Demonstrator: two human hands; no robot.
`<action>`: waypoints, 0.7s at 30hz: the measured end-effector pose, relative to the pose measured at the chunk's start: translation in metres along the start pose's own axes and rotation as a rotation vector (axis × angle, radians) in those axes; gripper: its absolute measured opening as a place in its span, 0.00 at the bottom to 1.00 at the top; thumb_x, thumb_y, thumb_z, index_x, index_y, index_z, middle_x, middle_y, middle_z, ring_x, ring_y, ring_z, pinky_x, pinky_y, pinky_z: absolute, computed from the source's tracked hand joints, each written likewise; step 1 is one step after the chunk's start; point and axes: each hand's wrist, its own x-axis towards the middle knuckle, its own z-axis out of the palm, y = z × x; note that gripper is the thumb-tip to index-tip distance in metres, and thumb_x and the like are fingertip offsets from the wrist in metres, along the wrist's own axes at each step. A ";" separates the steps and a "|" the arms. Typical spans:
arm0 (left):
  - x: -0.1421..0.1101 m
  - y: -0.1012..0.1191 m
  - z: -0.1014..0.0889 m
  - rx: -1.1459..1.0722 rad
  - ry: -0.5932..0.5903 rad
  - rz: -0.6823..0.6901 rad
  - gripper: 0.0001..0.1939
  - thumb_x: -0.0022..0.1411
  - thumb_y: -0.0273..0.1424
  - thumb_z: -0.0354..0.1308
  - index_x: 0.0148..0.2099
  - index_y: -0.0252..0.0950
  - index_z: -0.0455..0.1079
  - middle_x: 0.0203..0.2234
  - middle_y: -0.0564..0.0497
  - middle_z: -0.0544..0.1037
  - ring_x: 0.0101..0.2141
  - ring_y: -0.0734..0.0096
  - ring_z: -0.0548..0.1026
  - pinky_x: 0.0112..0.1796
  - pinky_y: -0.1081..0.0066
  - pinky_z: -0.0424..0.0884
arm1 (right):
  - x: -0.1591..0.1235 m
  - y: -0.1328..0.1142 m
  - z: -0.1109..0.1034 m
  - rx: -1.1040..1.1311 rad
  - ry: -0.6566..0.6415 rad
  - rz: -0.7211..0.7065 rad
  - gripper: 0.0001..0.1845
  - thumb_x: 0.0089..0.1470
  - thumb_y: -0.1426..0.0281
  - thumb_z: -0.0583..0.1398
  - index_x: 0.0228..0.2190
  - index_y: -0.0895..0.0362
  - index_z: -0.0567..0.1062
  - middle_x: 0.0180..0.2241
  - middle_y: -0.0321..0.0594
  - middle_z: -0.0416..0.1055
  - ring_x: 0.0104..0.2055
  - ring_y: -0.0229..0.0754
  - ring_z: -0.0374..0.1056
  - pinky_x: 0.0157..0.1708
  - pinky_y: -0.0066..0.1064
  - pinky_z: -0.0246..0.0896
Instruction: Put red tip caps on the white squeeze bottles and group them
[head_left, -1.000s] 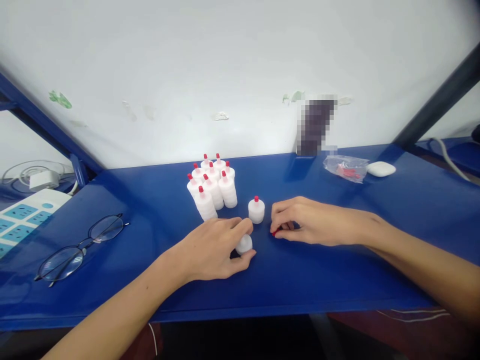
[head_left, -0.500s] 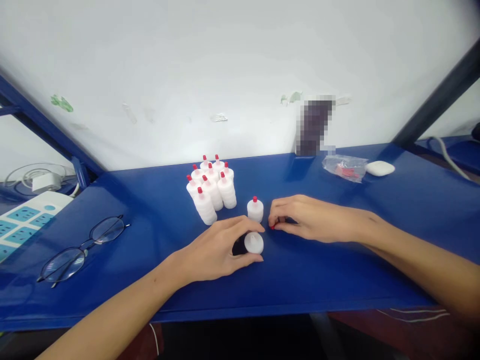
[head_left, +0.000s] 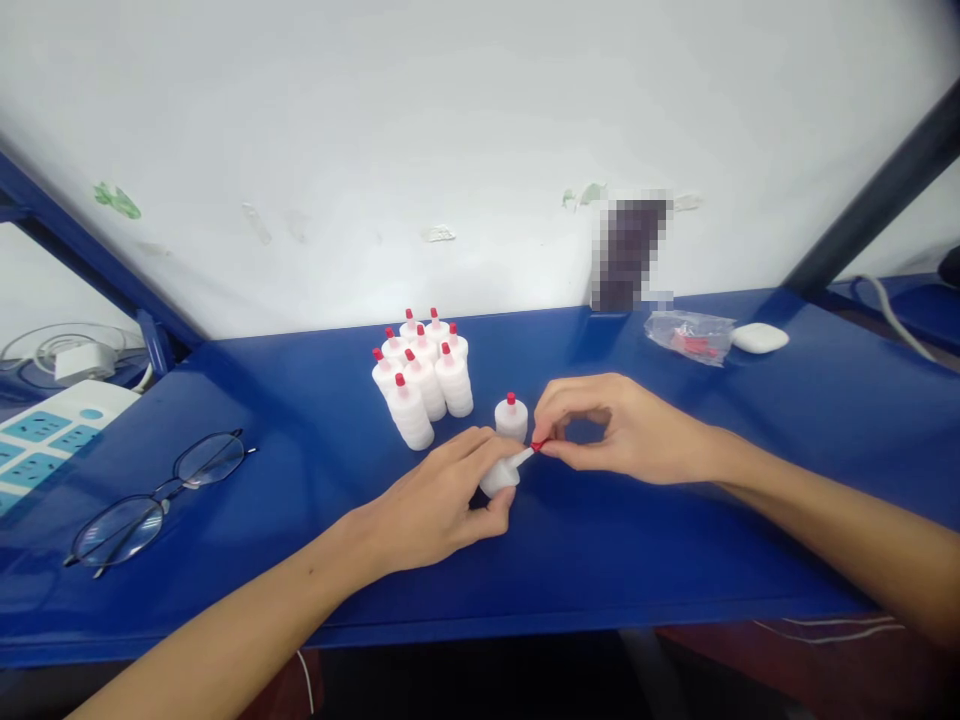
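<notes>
My left hand (head_left: 442,497) is closed around a white squeeze bottle (head_left: 498,481), which leans over so its nozzle points up and to the right. Between thumb and forefinger, my right hand (head_left: 611,425) pinches a small red cap (head_left: 538,447) at the tip of that nozzle. How far the cap sits over the tip I cannot tell. Just behind the two hands, another white bottle with a red cap (head_left: 511,416) stands upright. Farther left is a tight group of several white bottles (head_left: 424,380), all with red caps.
A pair of glasses (head_left: 161,497) lies on the blue table (head_left: 600,560) at the left, beside a power strip (head_left: 52,440). At the back right are a clear bag with red pieces (head_left: 690,338), a white rounded case (head_left: 760,338) and a blurred-out upright object (head_left: 628,255).
The bottle in my left hand has tipped to the right from upright, and my fingers have closed on it. My right hand has brought the red cap up to its nozzle.
</notes>
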 end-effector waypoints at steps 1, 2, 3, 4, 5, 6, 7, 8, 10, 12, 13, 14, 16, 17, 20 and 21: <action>0.000 0.000 0.000 0.002 -0.005 0.006 0.20 0.65 0.26 0.52 0.58 0.41 0.60 0.40 0.51 0.69 0.39 0.69 0.68 0.43 0.68 0.67 | 0.000 0.000 0.001 0.013 -0.005 0.005 0.05 0.55 0.68 0.63 0.34 0.55 0.78 0.37 0.37 0.74 0.35 0.36 0.70 0.35 0.28 0.67; 0.000 0.000 0.000 0.000 -0.012 0.009 0.20 0.65 0.25 0.51 0.58 0.41 0.60 0.40 0.51 0.69 0.39 0.69 0.68 0.43 0.68 0.67 | -0.001 -0.001 0.003 0.025 -0.011 0.016 0.05 0.55 0.68 0.63 0.34 0.55 0.78 0.37 0.37 0.74 0.35 0.36 0.70 0.35 0.29 0.67; -0.001 0.000 0.000 -0.006 -0.020 0.012 0.19 0.65 0.25 0.51 0.58 0.41 0.60 0.40 0.51 0.69 0.38 0.70 0.67 0.42 0.69 0.67 | -0.001 -0.001 0.005 0.036 -0.015 0.030 0.05 0.55 0.68 0.63 0.35 0.55 0.78 0.36 0.37 0.75 0.35 0.36 0.70 0.35 0.29 0.67; -0.001 -0.001 0.000 -0.015 -0.028 0.013 0.18 0.65 0.26 0.50 0.56 0.40 0.60 0.39 0.51 0.69 0.37 0.70 0.67 0.41 0.69 0.67 | -0.001 -0.001 0.007 0.049 -0.016 0.046 0.05 0.55 0.68 0.63 0.34 0.55 0.78 0.36 0.37 0.76 0.35 0.36 0.70 0.35 0.28 0.67; -0.001 -0.001 0.000 -0.027 -0.030 0.011 0.15 0.66 0.26 0.50 0.55 0.39 0.61 0.39 0.52 0.69 0.36 0.71 0.67 0.39 0.70 0.66 | -0.002 -0.001 0.009 0.062 -0.012 0.060 0.06 0.54 0.67 0.64 0.34 0.55 0.78 0.35 0.36 0.76 0.35 0.36 0.71 0.35 0.28 0.67; 0.000 -0.002 0.001 -0.040 -0.025 0.002 0.13 0.67 0.27 0.50 0.53 0.39 0.61 0.37 0.52 0.70 0.35 0.72 0.67 0.38 0.71 0.66 | -0.002 -0.001 0.012 0.077 -0.003 0.069 0.06 0.54 0.67 0.64 0.34 0.56 0.79 0.34 0.36 0.77 0.34 0.36 0.72 0.35 0.29 0.68; 0.000 -0.002 0.001 -0.052 -0.013 -0.014 0.10 0.68 0.29 0.50 0.51 0.39 0.62 0.36 0.53 0.70 0.33 0.73 0.67 0.36 0.71 0.65 | -0.002 -0.001 0.014 0.091 0.012 0.075 0.06 0.54 0.66 0.64 0.33 0.56 0.79 0.33 0.36 0.77 0.35 0.37 0.72 0.36 0.29 0.68; 0.000 -0.002 0.002 -0.060 0.001 -0.037 0.08 0.68 0.32 0.51 0.48 0.39 0.62 0.34 0.54 0.71 0.31 0.74 0.67 0.34 0.72 0.64 | -0.002 -0.002 0.016 0.105 0.027 0.080 0.07 0.54 0.66 0.64 0.33 0.56 0.79 0.33 0.36 0.78 0.35 0.37 0.73 0.37 0.29 0.69; 0.000 -0.003 0.003 -0.058 0.026 -0.082 0.08 0.68 0.36 0.53 0.45 0.39 0.62 0.32 0.56 0.71 0.28 0.75 0.66 0.31 0.73 0.62 | -0.002 -0.002 0.020 0.121 0.056 0.099 0.08 0.53 0.65 0.65 0.35 0.56 0.79 0.34 0.36 0.79 0.36 0.38 0.74 0.39 0.31 0.70; 0.000 -0.004 0.004 -0.036 0.028 -0.109 0.09 0.68 0.39 0.54 0.44 0.39 0.63 0.31 0.56 0.71 0.28 0.75 0.67 0.29 0.73 0.61 | -0.001 -0.003 0.023 0.121 0.067 0.130 0.11 0.53 0.64 0.66 0.39 0.55 0.79 0.34 0.36 0.79 0.37 0.40 0.75 0.41 0.32 0.71; -0.001 -0.004 0.004 -0.023 0.027 -0.113 0.09 0.68 0.39 0.54 0.44 0.39 0.63 0.31 0.56 0.71 0.28 0.75 0.67 0.30 0.73 0.62 | -0.001 -0.004 0.024 0.113 0.071 0.141 0.13 0.53 0.64 0.66 0.40 0.55 0.78 0.35 0.36 0.79 0.37 0.40 0.76 0.41 0.32 0.71; -0.001 -0.004 0.004 -0.011 0.028 -0.115 0.09 0.68 0.39 0.53 0.44 0.39 0.63 0.31 0.56 0.71 0.29 0.74 0.68 0.30 0.73 0.62 | -0.001 -0.004 0.025 0.096 0.076 0.144 0.12 0.53 0.64 0.65 0.40 0.55 0.79 0.35 0.36 0.79 0.37 0.40 0.76 0.41 0.31 0.71; -0.001 -0.005 0.003 0.017 0.034 -0.108 0.09 0.69 0.39 0.52 0.44 0.39 0.63 0.32 0.55 0.72 0.29 0.74 0.69 0.30 0.72 0.63 | 0.000 -0.005 0.026 0.029 0.089 0.127 0.09 0.55 0.65 0.64 0.38 0.54 0.80 0.35 0.35 0.79 0.36 0.38 0.75 0.38 0.29 0.70; -0.001 -0.005 0.003 0.034 0.039 -0.098 0.09 0.69 0.39 0.52 0.45 0.39 0.62 0.32 0.55 0.73 0.29 0.74 0.69 0.30 0.72 0.63 | 0.000 -0.005 0.026 -0.014 0.098 0.112 0.08 0.56 0.65 0.64 0.37 0.54 0.80 0.35 0.34 0.79 0.35 0.37 0.74 0.37 0.28 0.69; -0.001 -0.004 0.003 0.097 0.062 -0.059 0.09 0.69 0.38 0.51 0.44 0.38 0.62 0.31 0.55 0.73 0.28 0.73 0.69 0.29 0.72 0.63 | 0.000 -0.007 0.025 -0.087 0.102 0.085 0.07 0.58 0.66 0.62 0.36 0.53 0.81 0.34 0.33 0.79 0.33 0.35 0.73 0.33 0.27 0.66; -0.001 -0.004 0.003 0.114 0.071 -0.049 0.09 0.69 0.38 0.51 0.43 0.38 0.62 0.30 0.55 0.73 0.27 0.73 0.69 0.28 0.72 0.63 | -0.001 -0.007 0.025 -0.086 0.098 0.088 0.07 0.58 0.66 0.62 0.36 0.53 0.81 0.35 0.33 0.79 0.34 0.35 0.73 0.33 0.27 0.66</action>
